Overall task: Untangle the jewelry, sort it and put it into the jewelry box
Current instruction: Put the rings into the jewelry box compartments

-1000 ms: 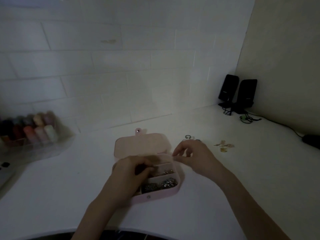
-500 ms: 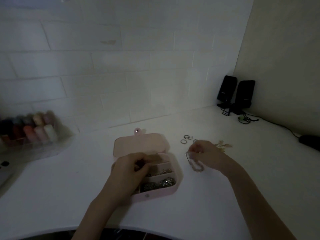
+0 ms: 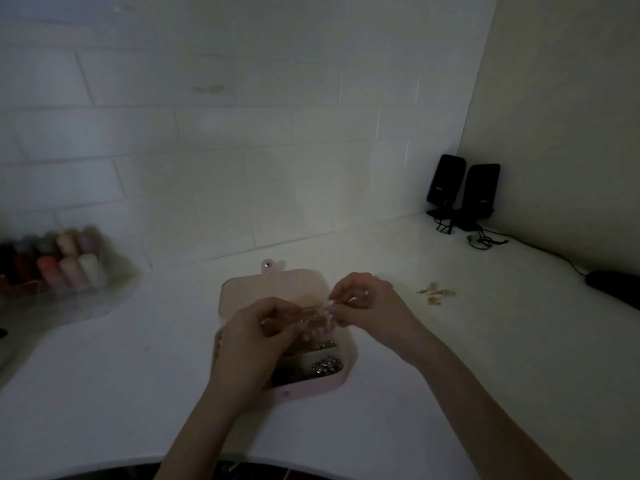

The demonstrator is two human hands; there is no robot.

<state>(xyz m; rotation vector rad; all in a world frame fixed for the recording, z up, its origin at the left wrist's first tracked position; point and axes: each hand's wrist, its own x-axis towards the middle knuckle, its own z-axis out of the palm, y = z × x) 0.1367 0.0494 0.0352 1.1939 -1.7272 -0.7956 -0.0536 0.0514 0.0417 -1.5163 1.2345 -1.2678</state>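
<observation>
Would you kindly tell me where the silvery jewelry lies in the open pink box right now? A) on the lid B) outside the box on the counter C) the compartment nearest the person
C: the silvery jewelry sits in the jewelry box compartment nearest the person, beside the snap-button front wall.

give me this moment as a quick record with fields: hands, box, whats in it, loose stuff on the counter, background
left hand: left hand over the box, fingers curled, pinching something small; item too blurred to name
right hand: right hand meets it above the box, fingertips pinched
box: pink jewelry box, lid open and laid back
contents: silver jewelry in the near compartment
loose: gold pieces on the white counter, right of the box
background: two black speakers in the corner; clear bin of thread spools at left
</observation>
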